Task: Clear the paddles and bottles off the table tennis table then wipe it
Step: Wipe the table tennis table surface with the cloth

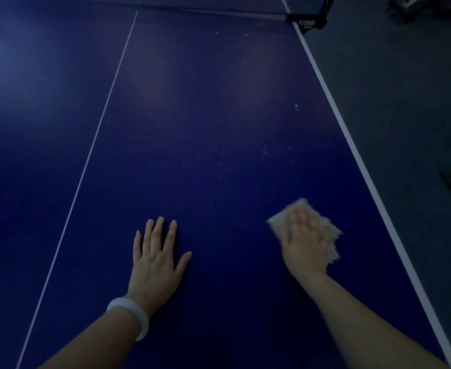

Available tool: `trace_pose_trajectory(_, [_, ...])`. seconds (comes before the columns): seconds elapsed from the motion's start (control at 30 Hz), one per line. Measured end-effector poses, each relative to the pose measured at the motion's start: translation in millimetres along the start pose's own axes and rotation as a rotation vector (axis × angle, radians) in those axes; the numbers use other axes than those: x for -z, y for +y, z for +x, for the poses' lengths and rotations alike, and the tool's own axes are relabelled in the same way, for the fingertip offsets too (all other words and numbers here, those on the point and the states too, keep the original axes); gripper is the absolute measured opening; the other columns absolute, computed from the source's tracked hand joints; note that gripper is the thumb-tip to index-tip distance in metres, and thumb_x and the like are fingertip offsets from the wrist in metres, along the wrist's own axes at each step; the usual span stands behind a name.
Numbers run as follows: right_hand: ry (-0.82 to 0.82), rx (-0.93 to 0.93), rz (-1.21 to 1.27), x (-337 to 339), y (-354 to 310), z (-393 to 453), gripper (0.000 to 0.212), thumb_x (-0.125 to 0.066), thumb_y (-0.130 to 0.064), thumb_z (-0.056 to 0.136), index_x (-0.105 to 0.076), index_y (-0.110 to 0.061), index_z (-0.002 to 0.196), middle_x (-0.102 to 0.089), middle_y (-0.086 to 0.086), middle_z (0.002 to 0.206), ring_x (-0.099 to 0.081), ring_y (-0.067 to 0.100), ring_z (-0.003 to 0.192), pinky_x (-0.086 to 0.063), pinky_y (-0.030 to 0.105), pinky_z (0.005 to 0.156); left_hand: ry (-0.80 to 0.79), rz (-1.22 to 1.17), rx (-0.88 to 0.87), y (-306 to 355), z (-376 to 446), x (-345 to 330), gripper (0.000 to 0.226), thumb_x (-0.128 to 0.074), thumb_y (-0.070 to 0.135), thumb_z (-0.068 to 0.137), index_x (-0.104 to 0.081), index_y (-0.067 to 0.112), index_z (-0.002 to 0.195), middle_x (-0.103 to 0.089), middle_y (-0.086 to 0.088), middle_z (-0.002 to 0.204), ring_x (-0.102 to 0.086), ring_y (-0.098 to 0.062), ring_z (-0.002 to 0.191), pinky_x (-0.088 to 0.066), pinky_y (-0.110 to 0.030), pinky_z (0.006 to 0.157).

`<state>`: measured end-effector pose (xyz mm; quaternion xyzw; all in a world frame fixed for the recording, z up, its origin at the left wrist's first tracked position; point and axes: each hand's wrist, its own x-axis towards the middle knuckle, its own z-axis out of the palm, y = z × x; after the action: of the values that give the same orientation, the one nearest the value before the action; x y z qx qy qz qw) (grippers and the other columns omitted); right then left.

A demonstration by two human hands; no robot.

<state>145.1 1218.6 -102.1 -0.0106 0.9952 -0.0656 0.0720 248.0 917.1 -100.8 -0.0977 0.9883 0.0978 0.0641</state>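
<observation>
Left hand [156,258] flat on the blue surface [205,115], fingers [160,230] spread, likely bracing the lean. Right hand [305,242] pressing a pale cloth [328,230], fingers straight, blurred mid-wipe. Specks [223,163] beyond; net [192,2] farthest. No paddles or bottles visible.

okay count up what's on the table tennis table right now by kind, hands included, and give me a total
Hands: 2, the left hand flat on the table, the right hand pressing the cloth
Cloths: 1, a pale cloth
Bracelets: 1, a white bracelet on the left wrist
Paddles: 0 in view
Bottles: 0 in view
Total: 4
</observation>
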Motion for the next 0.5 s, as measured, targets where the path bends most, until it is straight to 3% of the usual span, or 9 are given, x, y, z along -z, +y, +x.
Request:
trace_pose_trajectory(0.07, [0.003, -0.281, 0.074, 2, 16, -13, 0.062, -0.018, -0.044, 0.103, 0.004, -0.022, 0.156, 0.013, 0.002, 0.163, 0.007, 0.023, 0.151, -0.008, 0.059, 0.118, 0.001, 0.037, -0.01, -3, -2, -3, 0.08, -0.006, 0.069, 0.093, -0.009, 0.019, 0.157, -0.005, -0.01, 0.163, 0.005, -0.026, 0.151, 0.0, -0.05, 0.121])
trace_pose_trajectory(0.13, [0.021, -0.392, 0.09, -1, 0, -38, 0.065, -0.002, -0.05, 0.098, 0.004, -0.022, 0.156, 0.014, 0.002, 0.162, 0.01, 0.022, 0.15, -0.01, 0.063, 0.116, 0.003, 0.06, -0.009, -2, -4, -6, 0.077, -0.007, 0.065, 0.096, -0.012, 0.017, 0.156, -0.007, -0.011, 0.163, 0.001, -0.028, 0.151, -0.002, -0.051, 0.12])
trace_pose_trajectory(0.2, [0.029, -0.289, 0.021, -10, -41, -60, 0.065, 0.002, -0.048, 0.098, -0.002, -0.02, 0.157, 0.009, 0.005, 0.163, 0.004, 0.025, 0.151, -0.013, 0.064, 0.114, 0.012, 0.062, -0.011, -2, -3, -7, 0.076, -0.01, 0.063, 0.097, -0.016, 0.016, 0.156, -0.011, -0.012, 0.162, -0.003, -0.029, 0.151, -0.004, -0.052, 0.119])
trace_pose_trajectory(0.3, [0.044, 0.161, -0.002, -24, -99, -65, 0.061, -0.015, -0.044, 0.099, -0.015, -0.019, 0.155, -0.009, 0.007, 0.163, -0.011, 0.027, 0.15, -0.011, 0.063, 0.116, 0.007, 0.075, -0.017, -3, -3, -6, 0.075, -0.012, 0.062, 0.097, -0.019, 0.015, 0.155, -0.015, -0.013, 0.161, -0.009, -0.03, 0.15, -0.008, -0.052, 0.118])
trace_pose_trajectory(0.37, [0.028, 0.418, -0.071, -24, -117, -38, 0.062, -0.016, -0.045, 0.099, -0.012, -0.021, 0.156, -0.005, 0.002, 0.164, -0.005, 0.022, 0.151, -0.006, 0.062, 0.117, 0.003, 0.072, -0.012, -3, -3, -6, 0.075, -0.012, 0.062, 0.097, -0.018, 0.016, 0.156, -0.015, -0.013, 0.162, -0.009, -0.03, 0.15, -0.009, -0.052, 0.117])
trace_pose_trajectory(0.43, [0.013, 0.438, -0.106, -17, -110, 4, 0.06, -0.016, -0.044, 0.101, -0.009, -0.024, 0.156, 0.002, -0.002, 0.164, 0.001, 0.019, 0.151, -0.004, 0.06, 0.118, 0.009, 0.07, -0.011, -2, -3, -5, 0.074, -0.012, 0.062, 0.097, -0.017, 0.017, 0.156, -0.013, -0.012, 0.162, -0.006, -0.029, 0.151, -0.007, -0.052, 0.117])
trace_pose_trajectory(0.5, [-0.026, 0.174, -0.07, -7, -85, 33, 0.058, -0.02, -0.04, 0.104, -0.004, -0.023, 0.157, 0.006, 0.0, 0.164, 0.001, 0.022, 0.151, -0.003, 0.057, 0.119, 0.018, 0.063, -0.008, -3, -4, -5, 0.074, -0.014, 0.063, 0.098, -0.016, 0.018, 0.156, -0.012, -0.011, 0.163, -0.004, -0.028, 0.151, -0.005, -0.051, 0.118])
